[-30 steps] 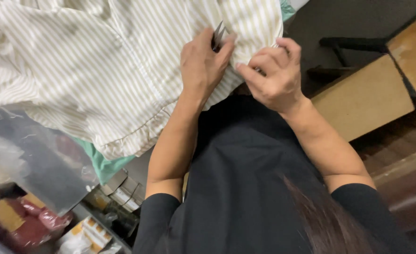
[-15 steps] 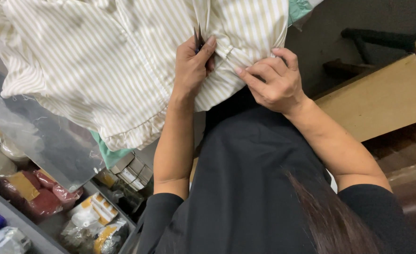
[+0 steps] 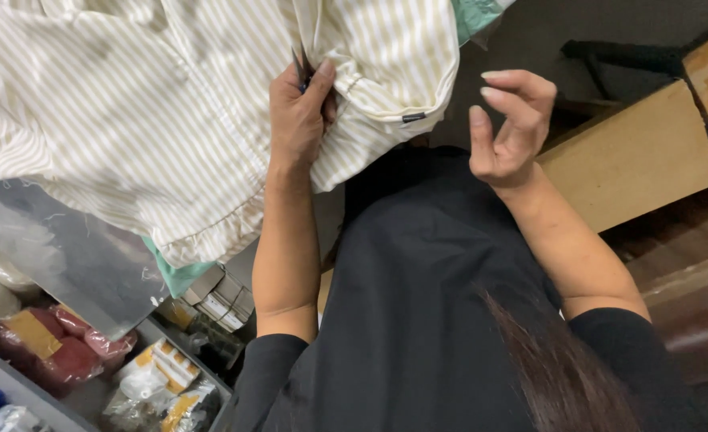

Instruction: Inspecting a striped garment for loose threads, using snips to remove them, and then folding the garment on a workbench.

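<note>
A cream shirt with thin tan stripes lies spread across the upper left. My left hand rests on a folded edge of it, fingers closed around a small dark cutting tool whose tip points up into the cloth. A small dark tag sits on the rolled edge just to the right. My right hand hovers to the right of the shirt with curled, spread fingers, holding nothing and not touching the cloth. My black top fills the lower middle.
A brown board slants at the right, with dark furniture behind it. Green cloth shows under the shirt's hem. A clear plastic sheet covers the left. Below it are bins of wrapped packets and small boxes.
My right hand has let go of the shirt's fold and drawn away to the right, opening. My left hand stays on the cloth with the tool.
</note>
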